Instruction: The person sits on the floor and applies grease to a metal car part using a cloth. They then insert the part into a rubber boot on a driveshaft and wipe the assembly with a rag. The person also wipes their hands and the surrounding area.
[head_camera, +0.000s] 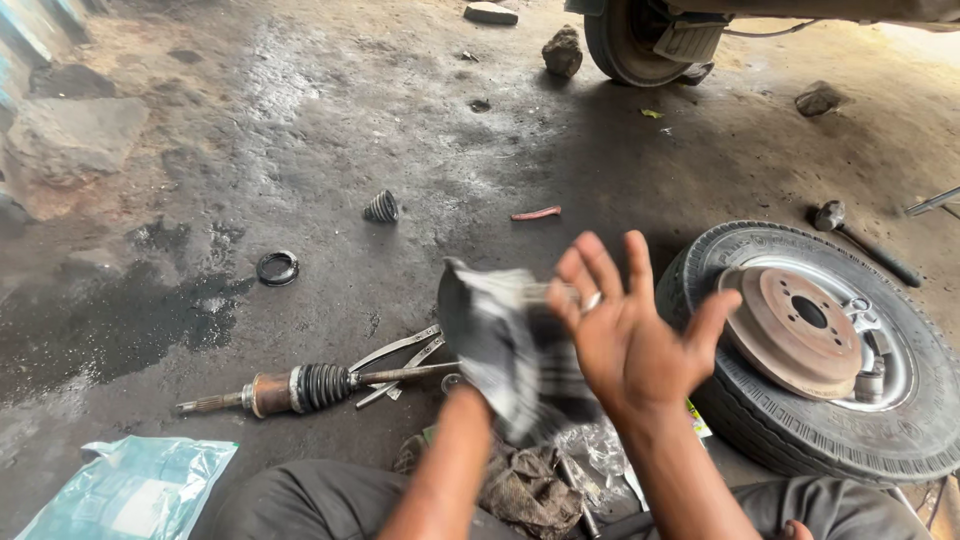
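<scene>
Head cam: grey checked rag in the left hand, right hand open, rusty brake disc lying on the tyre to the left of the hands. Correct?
Not quite. In the head view the rusty brake disc lies on the black tyre to the right of the hands. The grey checked rag and the open right hand are as stated.

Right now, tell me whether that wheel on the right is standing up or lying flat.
Lying flat. The wheel rests on its side on the ground, rim facing up, with a rusty brake disc lying on top of the rim.
</scene>
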